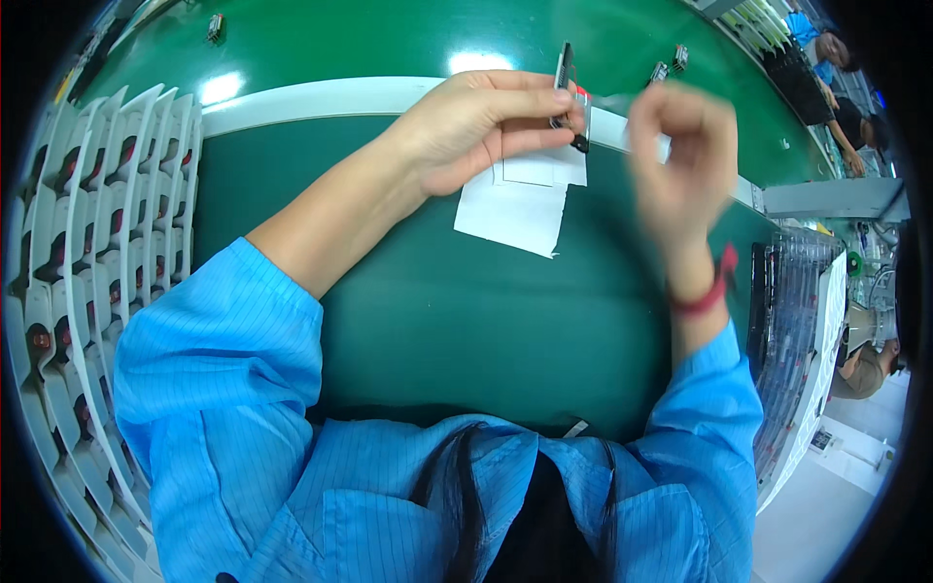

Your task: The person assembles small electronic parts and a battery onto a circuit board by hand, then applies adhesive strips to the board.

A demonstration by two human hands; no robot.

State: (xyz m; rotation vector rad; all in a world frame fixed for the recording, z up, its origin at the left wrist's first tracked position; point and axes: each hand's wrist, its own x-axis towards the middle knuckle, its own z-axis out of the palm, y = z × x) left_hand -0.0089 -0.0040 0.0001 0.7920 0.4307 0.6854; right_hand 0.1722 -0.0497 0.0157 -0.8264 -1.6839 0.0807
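My left hand (pixel 486 126) reaches over the white strip at the far side of the green mat. Its thumb and fingers pinch a small, thin dark part with a silvery edge (pixel 564 64). Right beside those fingertips shows a small red-and-black piece (pixel 583 109); whether it is joined to the pinched part I cannot tell. White paper sheets (pixel 512 216) lie below this hand on the mat. My right hand (pixel 683 160), a red band at its wrist, is raised to the right, apart from the part. Motion smears its curled fingers.
Stacked white trays (pixel 73 267) with dark and red parts stand at left. Clear plastic trays (pixel 785 321) are piled at right. Beyond the white strip (pixel 321 101), small metallic parts (pixel 680 58) rest on a green surface (pixel 369 39). Other people (pixel 844 107) sit at far right.
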